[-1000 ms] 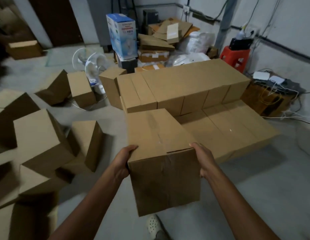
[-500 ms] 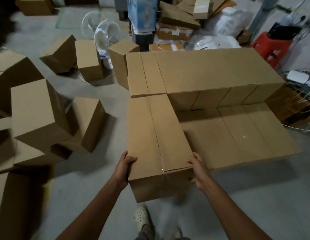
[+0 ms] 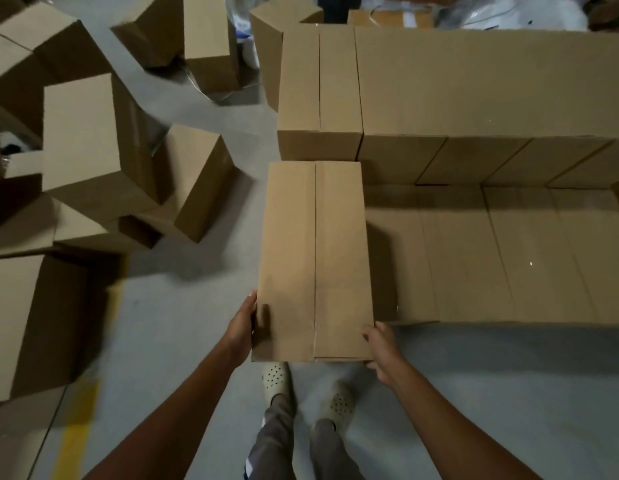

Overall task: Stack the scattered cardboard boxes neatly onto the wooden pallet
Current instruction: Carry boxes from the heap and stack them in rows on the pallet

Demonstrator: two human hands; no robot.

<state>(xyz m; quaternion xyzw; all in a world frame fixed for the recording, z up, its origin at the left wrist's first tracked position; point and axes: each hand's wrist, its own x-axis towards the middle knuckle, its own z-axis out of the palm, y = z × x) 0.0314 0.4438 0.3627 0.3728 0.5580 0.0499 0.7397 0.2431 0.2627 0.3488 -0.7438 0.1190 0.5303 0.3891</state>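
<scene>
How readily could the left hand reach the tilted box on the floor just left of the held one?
Probably yes, but not yet: bare floor separates the left hand from the tilted box, with nothing between. That hand, with the right hand, is gripping the held box.

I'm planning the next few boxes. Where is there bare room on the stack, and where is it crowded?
Free: the tops of the lower layer, bordered by the held box on its left and the taller back row behind. The grey floor in front of it is bare too. Crowded: the tumbled boxes on the floor at left.
</scene>
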